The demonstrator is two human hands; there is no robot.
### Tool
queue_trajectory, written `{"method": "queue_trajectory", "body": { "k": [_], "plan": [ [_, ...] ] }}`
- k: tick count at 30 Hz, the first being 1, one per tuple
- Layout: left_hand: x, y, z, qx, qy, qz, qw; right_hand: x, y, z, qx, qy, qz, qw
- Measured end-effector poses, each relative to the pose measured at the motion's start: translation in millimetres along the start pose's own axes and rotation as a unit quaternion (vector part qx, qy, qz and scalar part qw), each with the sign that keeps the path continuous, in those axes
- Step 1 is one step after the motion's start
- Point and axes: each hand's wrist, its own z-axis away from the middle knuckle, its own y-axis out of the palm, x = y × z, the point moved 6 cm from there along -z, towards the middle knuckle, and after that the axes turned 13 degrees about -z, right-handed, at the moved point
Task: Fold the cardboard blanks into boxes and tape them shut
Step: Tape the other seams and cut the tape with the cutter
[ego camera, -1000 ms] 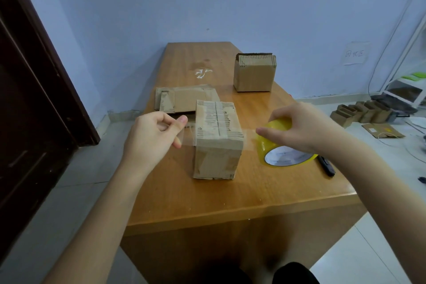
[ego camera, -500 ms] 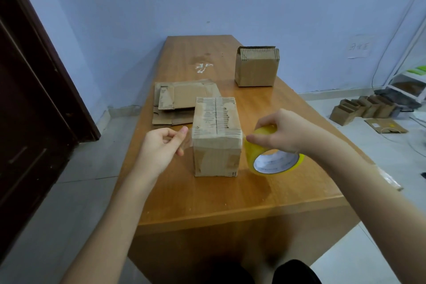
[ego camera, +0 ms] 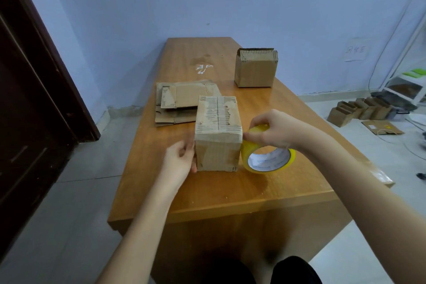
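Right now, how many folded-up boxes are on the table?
2. One box sits near the front between the left hand and the right hand; another box stands farther back on the right. Flat blanks aren't counted.

Near edge: bare bench (ego camera: 230, 193) lies between you and the folded box (ego camera: 217, 136); you can reach in here.
Left of box: your left hand (ego camera: 179, 163) sits against that side, so no gap remains there.
Right of box: the tape roll (ego camera: 268, 157) and your right hand (ego camera: 272, 131) block this side.
Behind box: flat blanks (ego camera: 182, 102) lie touching its far left corner.
Far right: a second box (ego camera: 255, 68) stands well apart; open bench lies between the two boxes.
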Motion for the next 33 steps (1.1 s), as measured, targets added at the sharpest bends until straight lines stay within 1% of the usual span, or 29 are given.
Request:
{"method": "queue_trajectory", "body": {
  "k": [2, 3, 4, 5, 6, 7, 8, 9, 10, 11, 13, 15, 16, 17, 18, 19, 20, 21, 22, 23, 24, 25, 26, 27, 28, 29, 30, 31, 33],
  "plan": [
    [6.3, 0.9, -2.9, -0.031, -0.011, -0.087, 0.996, 0.3, 0.5, 0.5, 0.0, 0.001, -0.002, 1.0],
    [7.8, -4.0, -2.4, -0.059, -0.018, -0.105, 0.993, 0.2, 1.5, 1.3, -0.002, -0.002, -0.008, 1.0],
    [4.8, -11.2, 0.4, -0.093, -0.015, -0.093, 0.991, -0.6, 2.2, 1.8, -0.007, -0.007, -0.015, 1.0],
    [-1.5, -17.6, 5.0, -0.123, 0.004, -0.058, 0.991, -2.2, 2.4, 2.7, -0.012, -0.011, -0.02, 1.0],
    [-10.2, -21.4, 11.2, -0.136, 0.035, -0.006, 0.99, -3.9, 2.8, 3.3, -0.016, -0.012, -0.024, 1.0],
    [-20.5, -21.8, 19.1, -0.126, 0.067, 0.054, 0.988, -4.4, 3.2, 3.3, -0.018, -0.014, -0.025, 0.999],
    [-29.5, -16.3, 26.8, -0.09, 0.088, 0.107, 0.986, -4.4, 3.6, 3.0, -0.017, -0.014, -0.026, 0.999],
    [-35.7, -6.0, 34.6, -0.044, 0.099, 0.143, 0.984, -3.8, 3.9, 2.4, -0.014, -0.013, -0.027, 0.999],
    [-37.8, 5.9, 40.1, -0.013, 0.104, 0.153, 0.983, -3.3, 4.2, 0.9, -0.01, -0.013, -0.026, 1.0],
    [-36.6, 15.4, 43.5, -0.005, 0.115, 0.138, 0.984, -2.9, 4.5, -0.9, -0.008, -0.012, -0.023, 1.0],
    [-28.8, 24.8, 45.3, -0.022, 0.109, 0.067, 0.992, -3.0, 4.6, -4.5, -0.007, -0.011, -0.014, 1.0],
    [-18.2, 21.6, 45.9, -0.038, 0.082, -0.067, 0.994, -4.1, 4.8, -6.1, -0.005, -0.01, -0.011, 1.0],
    [-14.1, 17.4, 48.7, -0.033, 0.067, -0.168, 0.983, -5.1, 4.7, -5.8, -0.006, -0.01, -0.015, 1.0],
    [-11.5, 12.1, 52.8, -0.021, 0.055, -0.284, 0.957, -5.6, 4.6, -4.5, -0.007, -0.012, -0.02, 1.0],
    [-11.4, 5.4, 56.4, -0.022, 0.049, -0.389, 0.92, -6.7, 4.4, -2.9, -0.009, -0.012, -0.028, 0.999],
    [-15.6, -4.1, 59.5, -0.045, 0.046, -0.47, 0.881, -8.0, 4.6, -2.1, -0.009, -0.013, -0.037, 0.999],
    [-26.4, -15.8, 63.5, -0.089, 0.057, -0.517, 0.849, -9.1, 5.5, -1.7, -0.007, -0.012, -0.044, 0.999],
    [-44.5, -27.2, 67.7, -0.148, 0.086, -0.528, 0.832, -9.3, 6.4, -1.6, -0.005, -0.012, -0.049, 0.999],
    [-63.0, -31.3, 67.6, -0.186, 0.142, -0.514, 0.825, -8.6, 6.8, -1.6, -0.004, -0.012, -0.052, 0.999],
    [-81.1, -26.8, 65.5, -0.192, 0.217, -0.504, 0.814, -7.6, 6.9, -2.2, -0.005, -0.013, -0.054, 0.998],
    [-95.9, -14.7, 62.3, -0.167, 0.294, -0.514, 0.788, -7.0, 7.2, -3.1, -0.005, -0.011, -0.055, 0.998],
    [-104.9, 1.4, 57.8, -0.127, 0.361, -0.546, 0.745, -6.2, 7.6, -3.7, -0.006, -0.011, -0.056, 0.998],
    [-107.6, 14.4, 53.1, -0.091, 0.403, -0.571, 0.709, -5.6, 7.8, -3.3, -0.006, -0.009, -0.057, 0.998],
    [-104.3, 22.0, 45.6, -0.058, 0.408, -0.589, 0.695, -6.0, 7.9, -3.0, -0.006, -0.01, -0.058, 0.998],
    [-99.1, 23.8, 38.7, -0.038, 0.392, -0.587, 0.708, -6.7, 8.4, -2.3, -0.006, -0.008, -0.06, 0.998],
    [-94.1, 22.8, 35.0, -0.031, 0.377, -0.571, 0.729, -9.0, 9.3, -3.3, -0.005, -0.009, -0.065, 0.998],
    [-90.1, 21.8, 34.3, -0.033, 0.376, -0.553, 0.743, -10.3, 10.4, -3.5, -0.004, -0.006, -0.069, 0.998],
    [-89.5, 21.3, 36.0, -0.04, 0.38, -0.544, 0.747, -11.0, 11.1, -4.3, -0.004, -0.011, -0.073, 0.997],
    [-90.5, 22.0, 38.5, -0.059, 0.386, -0.547, 0.741, -10.8, 11.6, -5.7, -0.001, -0.021, -0.079, 0.997]
  ]
}}
